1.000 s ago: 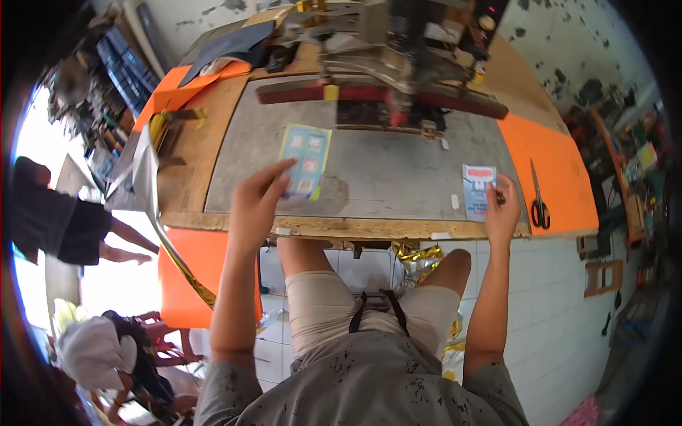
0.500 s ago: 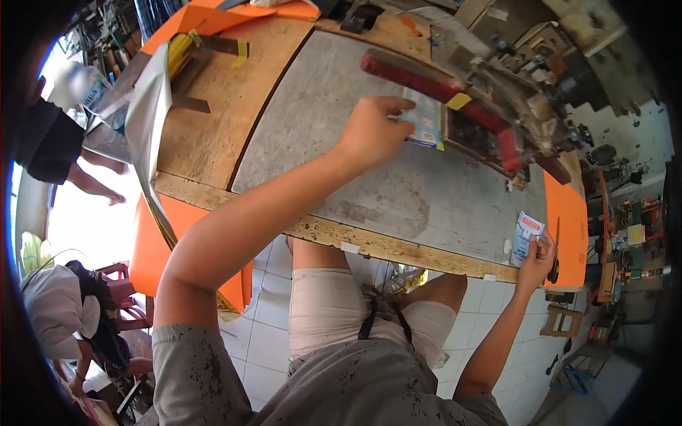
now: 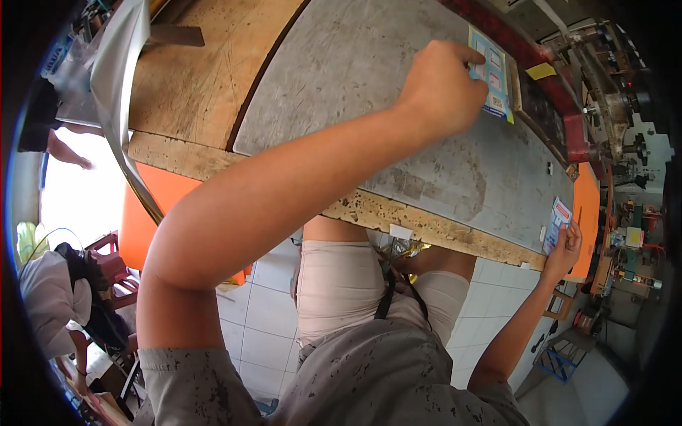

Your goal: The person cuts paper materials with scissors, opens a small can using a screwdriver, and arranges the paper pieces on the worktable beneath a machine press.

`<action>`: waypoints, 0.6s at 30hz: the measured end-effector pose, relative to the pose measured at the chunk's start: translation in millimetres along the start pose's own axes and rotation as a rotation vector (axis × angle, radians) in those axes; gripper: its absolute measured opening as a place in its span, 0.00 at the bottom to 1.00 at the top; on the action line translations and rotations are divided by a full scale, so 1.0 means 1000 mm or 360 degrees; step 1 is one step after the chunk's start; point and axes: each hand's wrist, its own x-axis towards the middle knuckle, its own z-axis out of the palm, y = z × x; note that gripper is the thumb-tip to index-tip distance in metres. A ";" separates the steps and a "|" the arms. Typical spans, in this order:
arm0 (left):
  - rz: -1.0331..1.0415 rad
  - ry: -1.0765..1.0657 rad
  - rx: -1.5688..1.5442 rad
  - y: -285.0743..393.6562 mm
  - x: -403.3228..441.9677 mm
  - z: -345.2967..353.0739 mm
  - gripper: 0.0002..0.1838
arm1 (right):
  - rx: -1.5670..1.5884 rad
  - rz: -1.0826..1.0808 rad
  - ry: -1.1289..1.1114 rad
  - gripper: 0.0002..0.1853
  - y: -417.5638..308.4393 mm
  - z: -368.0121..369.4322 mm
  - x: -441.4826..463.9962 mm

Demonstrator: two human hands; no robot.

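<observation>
My left hand [image 3: 446, 89] is at the far side of the grey board [image 3: 341, 92], with index finger and thumb closed at the left edge of a blue printed card [image 3: 499, 84] with a yellow edge. The card lies flat beside a dark framed block under a red metal bar [image 3: 574, 135]. Part of the card is hidden by my fingers. My right hand [image 3: 563, 250] rests at the board's right front corner, its fingers closed on a small white-and-blue printed packet [image 3: 558, 216] with a red label.
A worn wooden strip [image 3: 440, 238] edges the table in front of my legs. Orange sheets [image 3: 586, 192] lie at the right end, with machinery [image 3: 625, 135] behind. On the left are a silvery sheet [image 3: 117, 71], a red stool [image 3: 121, 270] and other people's limbs.
The whole view has shifted, so the table sits further right and higher. Both hands stay at their printed pieces; the blue card still lies beside the framed block.
</observation>
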 end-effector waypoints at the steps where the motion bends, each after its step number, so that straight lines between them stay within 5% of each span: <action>1: -0.0040 -0.0030 -0.0025 0.003 -0.002 -0.001 0.24 | -0.0040 0.0019 0.0004 0.16 -0.001 0.000 0.000; 18: 0.0028 -0.0017 -0.0058 0.007 -0.005 0.002 0.24 | -0.0043 0.0016 -0.0005 0.16 0.001 0.000 0.002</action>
